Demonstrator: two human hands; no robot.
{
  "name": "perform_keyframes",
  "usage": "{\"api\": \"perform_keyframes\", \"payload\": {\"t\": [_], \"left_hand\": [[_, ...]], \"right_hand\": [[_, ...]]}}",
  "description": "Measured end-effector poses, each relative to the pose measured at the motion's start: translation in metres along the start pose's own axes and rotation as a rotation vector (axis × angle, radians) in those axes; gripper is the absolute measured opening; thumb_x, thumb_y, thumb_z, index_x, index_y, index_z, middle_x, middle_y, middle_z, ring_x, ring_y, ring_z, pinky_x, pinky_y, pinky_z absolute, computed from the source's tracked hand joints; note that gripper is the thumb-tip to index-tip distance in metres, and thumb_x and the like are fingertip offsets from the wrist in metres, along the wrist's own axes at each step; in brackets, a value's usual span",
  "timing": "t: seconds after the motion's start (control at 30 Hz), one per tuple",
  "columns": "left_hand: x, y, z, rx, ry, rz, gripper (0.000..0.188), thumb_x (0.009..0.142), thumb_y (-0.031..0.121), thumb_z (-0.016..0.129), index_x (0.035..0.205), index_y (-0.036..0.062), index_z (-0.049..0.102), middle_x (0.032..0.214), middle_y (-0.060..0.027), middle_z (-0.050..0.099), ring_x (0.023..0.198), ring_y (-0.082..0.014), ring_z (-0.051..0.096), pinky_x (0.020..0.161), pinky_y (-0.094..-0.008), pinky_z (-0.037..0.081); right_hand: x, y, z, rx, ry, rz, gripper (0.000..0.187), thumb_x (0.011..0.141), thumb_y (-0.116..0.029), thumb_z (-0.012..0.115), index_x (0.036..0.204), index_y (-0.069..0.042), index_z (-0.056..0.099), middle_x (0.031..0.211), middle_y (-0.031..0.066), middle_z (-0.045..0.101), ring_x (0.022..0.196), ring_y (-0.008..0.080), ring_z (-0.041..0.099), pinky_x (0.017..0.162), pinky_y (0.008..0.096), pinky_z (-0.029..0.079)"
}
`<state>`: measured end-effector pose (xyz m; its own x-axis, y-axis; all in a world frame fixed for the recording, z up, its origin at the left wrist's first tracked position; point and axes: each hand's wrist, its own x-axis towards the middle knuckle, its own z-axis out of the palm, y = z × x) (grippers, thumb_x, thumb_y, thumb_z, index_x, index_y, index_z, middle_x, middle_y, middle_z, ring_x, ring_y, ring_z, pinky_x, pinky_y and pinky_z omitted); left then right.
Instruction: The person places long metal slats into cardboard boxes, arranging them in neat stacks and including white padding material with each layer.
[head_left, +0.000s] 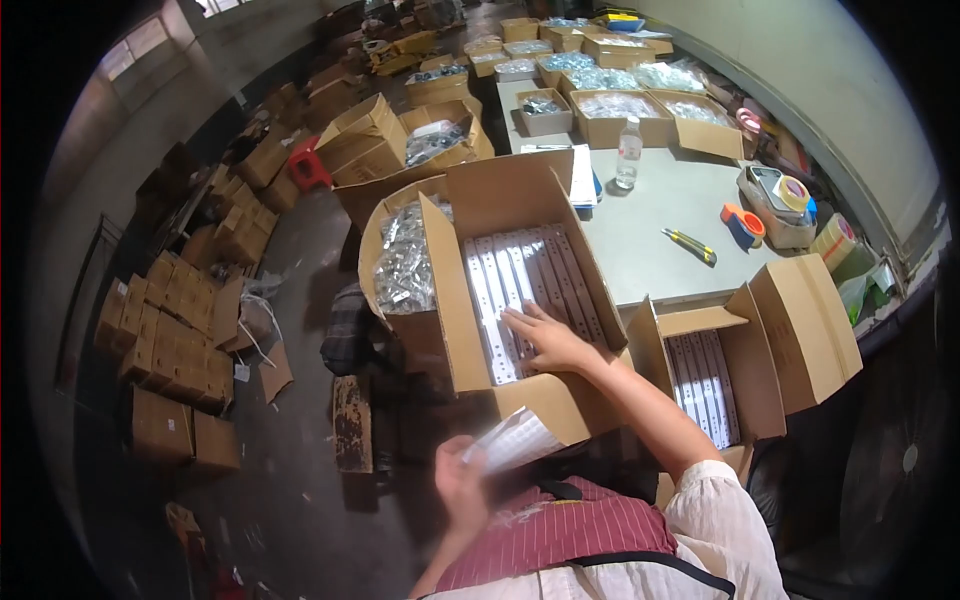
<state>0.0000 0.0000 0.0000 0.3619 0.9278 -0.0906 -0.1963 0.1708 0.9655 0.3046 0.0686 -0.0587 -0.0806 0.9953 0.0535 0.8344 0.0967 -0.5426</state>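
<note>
Fingers spread, my right hand [545,338] lies on a row of long, pale metal rails [500,290] dotted with small holes, standing side by side in an open cardboard box [447,300]. My left hand [462,482], a little blurred, is closed on the edge of a curled white sheet of paper [518,440] with rows of small marks. The sheet is just off the box's near flap [580,405]; whether they touch I cannot tell. To the left of this box, another carton holds clear bags of small metal parts [407,262].
A second open box [765,370] of similar rails stands to the right. On the grey table [650,260] are a cutter knife [690,246], a tape roll [743,226], a water bottle [628,155] and several cartons of bagged parts. Stacked cartons [170,350] line the floor at left.
</note>
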Motion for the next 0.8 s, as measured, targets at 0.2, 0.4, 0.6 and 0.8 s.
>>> {"api": "perform_keyframes", "payload": {"t": [0.2,0.4,0.6,0.8], "left_hand": [[0.004,0.001,0.01,-0.008,0.063,0.074,0.027,0.092,0.009,0.063,0.115,0.0009,0.052,0.1,-0.0047,0.06,0.092,-0.0105,0.055,0.083,-0.0243,0.044],[0.012,0.001,0.02,-0.017,-0.091,0.013,0.027,0.093,0.007,0.065,0.116,-0.0008,0.052,0.105,-0.0083,0.059,0.095,-0.012,0.057,0.087,-0.0255,0.043],[0.016,0.017,0.024,0.153,-0.19,0.112,0.025,0.094,0.009,0.066,0.114,-0.0011,0.054,0.101,-0.0071,0.061,0.09,-0.0102,0.058,0.081,-0.0226,0.045],[0.025,0.037,0.036,0.373,-0.256,0.207,0.027,0.09,0.008,0.069,0.114,0.0006,0.059,0.099,-0.0112,0.07,0.089,-0.0145,0.067,0.075,-0.0282,0.052]], "right_hand": [[0.009,-0.037,-0.016,-0.236,-0.094,0.012,0.112,0.074,-0.057,0.077,0.156,-0.005,0.02,0.164,0.0145,0.017,0.151,0.0401,0.012,0.118,0.0617,0.016],[0.029,-0.054,-0.009,-0.358,-0.102,0.14,0.118,0.073,-0.061,0.075,0.158,-0.009,0.014,0.166,0.0108,0.009,0.152,0.0374,0.008,0.119,0.0613,0.013],[-0.002,-0.037,-0.043,-0.176,-0.185,0.039,0.065,0.086,-0.041,0.068,0.138,-0.007,0.05,0.138,0.0197,0.051,0.128,0.0365,0.05,0.101,0.0513,0.043],[-0.086,-0.136,-0.113,0.501,0.019,-0.164,0.028,0.093,-0.024,0.065,0.108,0.0,0.066,0.096,0.0185,0.07,0.089,0.0351,0.069,0.08,0.0397,0.054]]}}
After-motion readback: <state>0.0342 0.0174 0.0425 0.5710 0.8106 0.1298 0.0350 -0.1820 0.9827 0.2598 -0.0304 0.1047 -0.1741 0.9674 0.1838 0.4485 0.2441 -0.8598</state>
